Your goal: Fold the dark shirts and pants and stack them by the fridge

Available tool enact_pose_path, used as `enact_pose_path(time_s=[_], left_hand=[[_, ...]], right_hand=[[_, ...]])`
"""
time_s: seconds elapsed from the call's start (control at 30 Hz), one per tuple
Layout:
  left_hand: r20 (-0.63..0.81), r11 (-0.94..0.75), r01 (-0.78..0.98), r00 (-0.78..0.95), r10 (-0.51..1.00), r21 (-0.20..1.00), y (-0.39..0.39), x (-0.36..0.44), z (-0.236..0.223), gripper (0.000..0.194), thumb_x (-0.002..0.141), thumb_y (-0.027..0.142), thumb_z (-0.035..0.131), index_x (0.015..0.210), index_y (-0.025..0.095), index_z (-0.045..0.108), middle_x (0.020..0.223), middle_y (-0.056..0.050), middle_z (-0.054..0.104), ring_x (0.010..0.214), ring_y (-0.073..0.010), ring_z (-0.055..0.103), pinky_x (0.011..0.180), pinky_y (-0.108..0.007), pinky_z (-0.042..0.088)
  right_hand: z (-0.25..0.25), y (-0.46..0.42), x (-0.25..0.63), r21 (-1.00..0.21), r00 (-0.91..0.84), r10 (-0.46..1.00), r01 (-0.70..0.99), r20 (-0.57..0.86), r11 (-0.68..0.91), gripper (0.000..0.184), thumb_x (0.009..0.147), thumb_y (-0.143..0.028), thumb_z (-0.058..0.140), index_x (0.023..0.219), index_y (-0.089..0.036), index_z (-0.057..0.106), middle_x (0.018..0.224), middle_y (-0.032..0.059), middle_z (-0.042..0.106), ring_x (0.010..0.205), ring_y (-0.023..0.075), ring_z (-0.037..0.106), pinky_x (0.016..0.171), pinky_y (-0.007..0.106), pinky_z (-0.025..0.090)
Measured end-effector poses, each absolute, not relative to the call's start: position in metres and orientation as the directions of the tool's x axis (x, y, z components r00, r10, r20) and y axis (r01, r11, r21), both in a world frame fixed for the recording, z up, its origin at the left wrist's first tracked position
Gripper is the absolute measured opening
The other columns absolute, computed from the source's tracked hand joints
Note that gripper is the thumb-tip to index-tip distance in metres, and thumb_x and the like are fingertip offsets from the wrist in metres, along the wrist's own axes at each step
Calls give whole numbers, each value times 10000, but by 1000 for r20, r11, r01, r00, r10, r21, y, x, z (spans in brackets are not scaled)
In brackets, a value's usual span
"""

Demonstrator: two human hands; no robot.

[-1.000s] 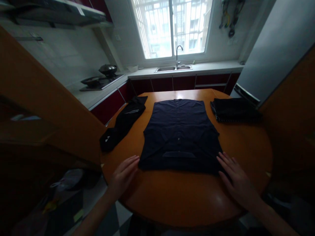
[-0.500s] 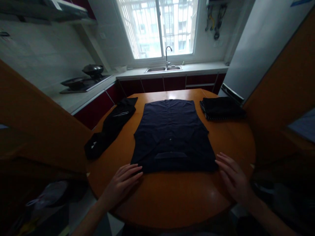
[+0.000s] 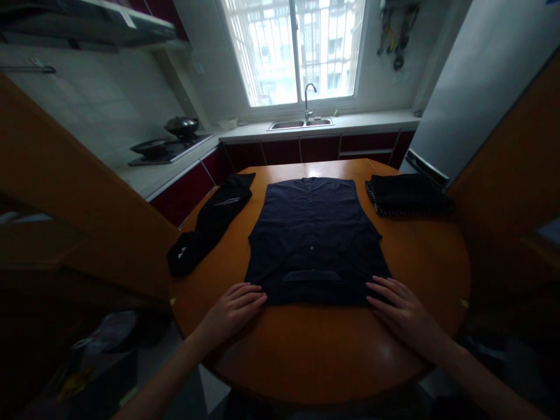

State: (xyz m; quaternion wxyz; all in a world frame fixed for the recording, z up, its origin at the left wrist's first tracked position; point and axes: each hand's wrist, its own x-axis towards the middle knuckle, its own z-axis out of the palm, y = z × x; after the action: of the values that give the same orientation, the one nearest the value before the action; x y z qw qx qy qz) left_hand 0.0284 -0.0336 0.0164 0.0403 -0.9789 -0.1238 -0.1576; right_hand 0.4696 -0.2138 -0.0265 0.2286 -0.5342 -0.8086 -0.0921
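Observation:
A dark navy buttoned shirt (image 3: 312,233) lies spread flat on the table, no sleeves showing at its sides. A small button and a paler strip show near its close edge. My left hand (image 3: 236,306) rests at the shirt's near left corner, fingers stretched out on the cloth. At the near right corner my right hand (image 3: 398,306) lies with its fingers extended over the fabric. Both hands are open, and neither grips the cloth. The undersides of the fingers are hidden.
The shirt lies on a rounded wooden table (image 3: 324,356). A black garment (image 3: 214,219) lies at the left, and a folded black cloth (image 3: 409,194) at the far right. Beyond are a sink (image 3: 286,125), a stove with pans (image 3: 151,149) and a fridge (image 3: 450,99).
My right hand has moved inward, from beside the shirt's edge onto its near right corner. The left hand stays at its corner. The view has shifted slightly left.

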Motion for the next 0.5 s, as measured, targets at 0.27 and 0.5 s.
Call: enact_pose_path(time_s=[0.27, 0.5], left_hand=[[208, -960, 281, 939, 274, -3, -31, 40, 27, 296, 982, 114, 506, 1217, 220, 650, 1068, -55, 713, 1036, -190, 658, 982, -376, 486], [276, -937, 329, 896, 349, 115, -24, 34, 12, 326, 975, 107, 515, 1212, 261, 677, 1222, -71, 652, 1184, -214, 583, 1011, -375, 492]], right_hand=[[-21, -209, 469, -75, -347, 809, 900, 475, 430, 276, 918, -106, 560, 1094, -240, 725, 1167, 50, 727, 1183, 249, 621, 1050, 488, 463], [-28, -209, 463, -154, -222, 832, 927, 509, 341, 321, 919, -94, 535, 1128, -247, 724, 1273, 82, 679, 1204, 262, 608, 982, 460, 542]])
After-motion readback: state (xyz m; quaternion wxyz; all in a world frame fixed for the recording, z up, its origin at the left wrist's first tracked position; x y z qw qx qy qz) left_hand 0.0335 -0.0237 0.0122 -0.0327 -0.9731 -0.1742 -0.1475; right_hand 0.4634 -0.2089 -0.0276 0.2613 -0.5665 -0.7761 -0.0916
